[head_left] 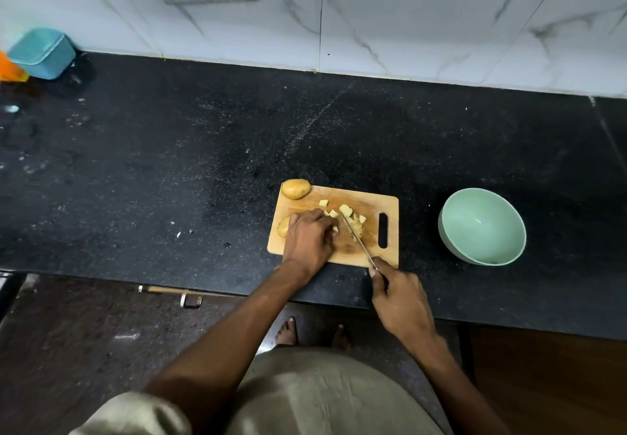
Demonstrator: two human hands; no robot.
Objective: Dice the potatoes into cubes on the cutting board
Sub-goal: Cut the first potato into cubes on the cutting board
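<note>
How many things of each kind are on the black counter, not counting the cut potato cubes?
Uncut brown potato: 1
Partly cut potato under left hand: 1
Wooden cutting board: 1
Steel knife: 1
Pale green bowl: 1
Teal box: 1
Total: 6

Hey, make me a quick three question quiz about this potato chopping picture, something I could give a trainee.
1. True or false: the green bowl already holds potato cubes.
2. Which hand grips the knife: A) left hand, B) right hand?
3. Fill in: the whole potato sits at the cutting board's far ____ corner.

Key: 1 false, the bowl is empty; 2 B; 3 left.
</note>
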